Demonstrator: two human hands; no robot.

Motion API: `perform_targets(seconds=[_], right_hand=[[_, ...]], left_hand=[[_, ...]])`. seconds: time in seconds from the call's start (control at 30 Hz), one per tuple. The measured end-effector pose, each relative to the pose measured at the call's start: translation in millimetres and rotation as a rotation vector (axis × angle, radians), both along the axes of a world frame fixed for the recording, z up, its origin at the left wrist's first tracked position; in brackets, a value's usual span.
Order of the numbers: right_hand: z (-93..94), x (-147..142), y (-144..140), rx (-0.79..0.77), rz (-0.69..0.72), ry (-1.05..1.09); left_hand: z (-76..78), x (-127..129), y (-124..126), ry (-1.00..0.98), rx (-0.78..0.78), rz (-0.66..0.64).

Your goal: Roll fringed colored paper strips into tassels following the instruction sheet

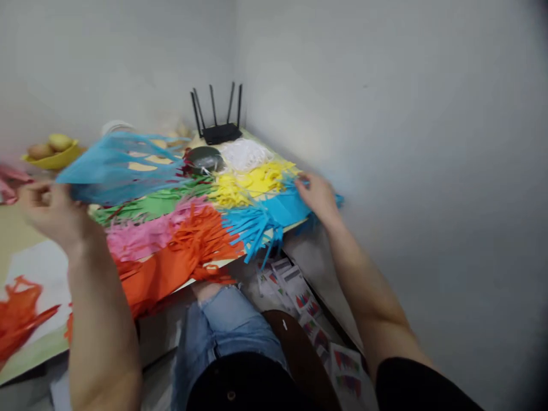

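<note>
At the left, my left hand (51,214) pinches the edge of a light-blue fringed tissue paper (100,162). Its cut strips trail to the right above the table. My right hand (317,197) is at the table's right edge, fingers curled at a pile of blue fringed paper (285,208); the fingertips are blurred, and they seem to grip its far edge. Between my hands lie fringed bundles in yellow (252,181), green (158,204), pink (145,235) and orange (166,268).
A black router (221,134) with several antennas stands in the corner. Near it are a dark round bowl (205,160) and white fringed paper (246,154). A yellow bowl (55,160) holds round produce. More orange paper (21,314) lies front left. Printed sheets (299,291) lie below the table.
</note>
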State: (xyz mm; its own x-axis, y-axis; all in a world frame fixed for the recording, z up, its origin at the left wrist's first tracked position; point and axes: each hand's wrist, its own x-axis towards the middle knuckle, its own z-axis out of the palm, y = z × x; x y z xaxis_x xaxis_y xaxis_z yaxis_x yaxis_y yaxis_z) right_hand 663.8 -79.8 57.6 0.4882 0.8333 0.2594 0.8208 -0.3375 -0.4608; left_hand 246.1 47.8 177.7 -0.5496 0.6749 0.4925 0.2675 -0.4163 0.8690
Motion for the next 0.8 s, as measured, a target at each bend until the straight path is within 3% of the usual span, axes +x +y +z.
perform_targets(seconds=[0.07, 0.13, 0.23, 0.33, 0.43, 0.53, 0.6, 0.7, 0.8], right_hand=[[31.9, -52, -8, 0.344, 0.140, -0.025], [64.3, -122, -16, 0.509, 0.400, -0.109], [97.0, -224, -12, 0.439, 0.817, -0.231], [102.2, -281, 12, 0.370, 0.970, -0.173], [98.0, -290, 33, 0.356, 1.010, 0.057], [102.1, -280, 41, 0.400, 1.068, 0.263], [107.4, -273, 41, 0.428, 1.117, 0.307], [110.3, -268, 41, 0.334, 1.198, 0.340], [105.1, -265, 43, 0.309, 1.186, 0.410]], left_hand=[[9.2, -27, -30, 0.315, 0.131, 0.101], [9.8, -36, -61, 0.698, 0.097, 0.020], [3.4, -35, -98, 1.000, -0.056, -0.189], [0.8, -44, -119, 1.048, -0.153, -0.297], [2.0, -66, -123, 0.976, -0.230, -0.315], [1.2, -88, -113, 0.903, -0.300, -0.442], [-0.1, -96, -105, 0.820, -0.344, -0.544], [-1.0, -101, -98, 0.647, -0.391, -0.631], [-3.5, -104, -97, 0.527, -0.408, -0.678]])
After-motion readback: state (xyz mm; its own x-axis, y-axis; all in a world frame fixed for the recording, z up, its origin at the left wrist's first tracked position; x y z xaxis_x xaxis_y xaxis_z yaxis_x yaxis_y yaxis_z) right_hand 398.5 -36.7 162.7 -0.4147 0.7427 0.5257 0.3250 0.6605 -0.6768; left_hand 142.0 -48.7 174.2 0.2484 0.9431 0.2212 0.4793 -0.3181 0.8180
